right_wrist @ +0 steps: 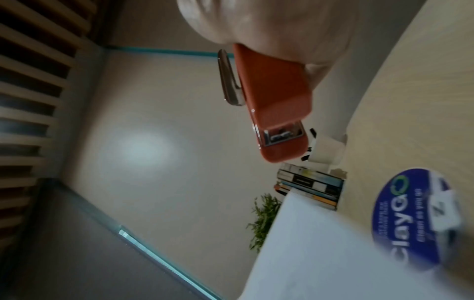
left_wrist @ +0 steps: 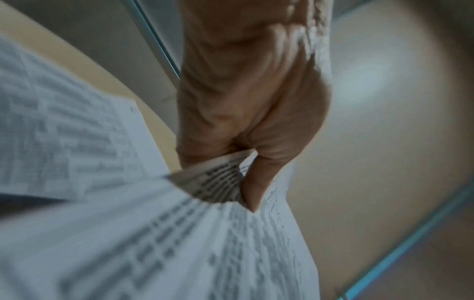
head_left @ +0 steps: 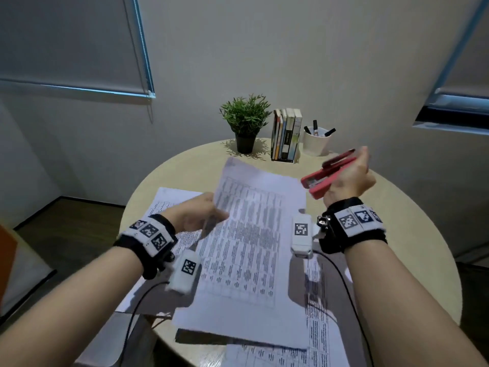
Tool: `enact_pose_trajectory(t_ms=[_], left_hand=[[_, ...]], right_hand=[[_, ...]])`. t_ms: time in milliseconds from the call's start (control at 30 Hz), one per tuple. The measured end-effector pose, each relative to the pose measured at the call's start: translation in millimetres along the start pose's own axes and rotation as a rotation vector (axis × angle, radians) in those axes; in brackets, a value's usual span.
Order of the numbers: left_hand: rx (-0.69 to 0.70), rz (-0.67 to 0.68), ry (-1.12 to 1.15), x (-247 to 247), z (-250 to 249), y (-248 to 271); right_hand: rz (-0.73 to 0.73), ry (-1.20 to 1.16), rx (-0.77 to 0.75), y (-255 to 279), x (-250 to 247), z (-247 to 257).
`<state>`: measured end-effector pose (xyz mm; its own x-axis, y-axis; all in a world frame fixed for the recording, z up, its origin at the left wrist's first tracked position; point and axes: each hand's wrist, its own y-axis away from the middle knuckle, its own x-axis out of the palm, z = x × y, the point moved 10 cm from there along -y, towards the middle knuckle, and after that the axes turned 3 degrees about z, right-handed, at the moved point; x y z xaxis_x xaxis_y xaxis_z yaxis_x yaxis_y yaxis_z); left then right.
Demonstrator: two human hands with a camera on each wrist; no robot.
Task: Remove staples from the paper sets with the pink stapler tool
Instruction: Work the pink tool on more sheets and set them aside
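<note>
Fingers of the left hand (head_left: 197, 214) pinch the paper set (head_left: 251, 234); right hand (head_left: 352, 178) clasps the pink stapler (head_left: 326, 176)

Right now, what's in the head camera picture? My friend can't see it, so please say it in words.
A person's left hand holds up a printed paper set over a round table, while the right hand grips a pink stapler above the table. More papers lie underneath, and a potted plant, books and a white pen cup stand at the back.

print on the held paper set (head_left: 246, 234) blurred unreadable, right hand (head_left: 352, 178) fingertips smeared, staples too small to see
</note>
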<state>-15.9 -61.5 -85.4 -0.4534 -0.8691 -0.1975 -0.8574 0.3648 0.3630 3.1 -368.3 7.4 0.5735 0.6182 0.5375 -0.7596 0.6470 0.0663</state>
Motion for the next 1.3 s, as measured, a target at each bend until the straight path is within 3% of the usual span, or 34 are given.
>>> enact_pose_trajectory(t_ms=[133, 200, 300, 400, 667, 933, 1300], left_hand=[[-0.111, -0.243, -0.026, -96.3, 10.6, 15.4], [-0.214, -0.394, -0.206, -132.6, 23.9, 22.6], [-0.381, -0.482, -0.477, -153.2, 47.8, 30.9], [-0.463, -0.498, -0.544, -153.0, 66.9, 35.0], [-0.512, -0.487, -0.506, -158.3, 79.5, 31.6], [-0.671, -0.52, -0.732, -166.4, 75.2, 43.4], [-0.659, -0.502, -0.825, -163.6, 78.1, 33.1]], right_hand=[[-0.1, 0.027, 0.094, -8.2, -35.6, -23.2], [-0.12, 0.03, 0.153, -4.4, -48.3, -40.7], [-0.13, 0.081, 0.243, 5.1, -61.6, -66.3], [-0.134, 0.136, 0.317, 12.3, -71.3, -85.0], [-0.124, 0.222, 0.381, 20.6, -79.8, -108.1], [-0.116, 0.303, 0.461, 30.1, -87.0, -122.8], [-0.151, 0.417, 0.478, 39.0, -94.7, -120.8]])
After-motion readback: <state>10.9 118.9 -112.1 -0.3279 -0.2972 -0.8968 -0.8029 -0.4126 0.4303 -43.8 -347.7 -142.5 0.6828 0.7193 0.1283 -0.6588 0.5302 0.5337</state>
